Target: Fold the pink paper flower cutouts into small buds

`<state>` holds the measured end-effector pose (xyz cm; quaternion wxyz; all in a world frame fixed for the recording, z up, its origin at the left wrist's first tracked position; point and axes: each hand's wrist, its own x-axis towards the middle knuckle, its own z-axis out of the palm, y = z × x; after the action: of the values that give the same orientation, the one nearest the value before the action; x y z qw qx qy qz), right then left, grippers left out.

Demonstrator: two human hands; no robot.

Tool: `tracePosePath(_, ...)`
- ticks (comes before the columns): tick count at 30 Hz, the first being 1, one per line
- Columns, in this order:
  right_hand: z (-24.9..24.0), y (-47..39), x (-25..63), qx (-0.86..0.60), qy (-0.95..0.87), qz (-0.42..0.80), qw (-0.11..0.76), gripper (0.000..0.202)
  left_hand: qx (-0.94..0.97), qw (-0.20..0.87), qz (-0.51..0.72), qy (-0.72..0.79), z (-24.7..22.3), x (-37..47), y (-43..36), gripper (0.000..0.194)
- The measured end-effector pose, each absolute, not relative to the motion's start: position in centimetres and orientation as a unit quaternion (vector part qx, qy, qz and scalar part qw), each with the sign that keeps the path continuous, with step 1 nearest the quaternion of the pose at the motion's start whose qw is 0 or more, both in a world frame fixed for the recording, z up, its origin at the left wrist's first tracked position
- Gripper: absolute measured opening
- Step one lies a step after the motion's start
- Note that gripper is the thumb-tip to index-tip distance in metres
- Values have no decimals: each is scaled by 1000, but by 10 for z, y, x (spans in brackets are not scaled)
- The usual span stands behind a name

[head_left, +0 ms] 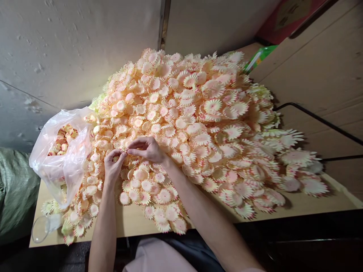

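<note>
Hundreds of flowers [187, 124], pale cream and pink with red-tipped petals, lie heaped over most of the worktop [134, 221] in front of me. The pile rises towards the wall [70, 56] at the back, and spills in loose bunches towards the near edge, where a strip of bare wood shows.

The person sits close in, both forearms reaching over that edge. The left hand [114, 164] and the right hand [150, 149] meet above the near left part of the heap, fingertips almost touching. On each, thumb and forefinger are drawn in close; whatever may be between them is too small to make out, so I cannot tell whether either is clamped on anything. Flowers lie all around and beneath both.

Left of the heap, touching it, stands a clear plastic bag [75, 166], its mouth open on small curled pieces [61, 147] with red edges. In front of it, at the corner, sits a clear cup [40, 229]. A green sack [14, 192] bulges beside the worktop. Over on the right, a black rod [323, 118] runs across a brown panel [320, 68].
</note>
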<state>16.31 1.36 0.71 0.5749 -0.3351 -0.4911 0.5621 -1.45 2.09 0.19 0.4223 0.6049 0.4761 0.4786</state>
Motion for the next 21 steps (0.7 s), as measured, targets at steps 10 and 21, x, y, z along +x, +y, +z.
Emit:
tracePosePath(10,4,16,163,-340,-482,564,578,26,616,420,463,479,6,-13,19,27)
tracePosePath(21,5,16,164,-345,-477,571,572,24,617,426,455,481,8,-13,18,25)
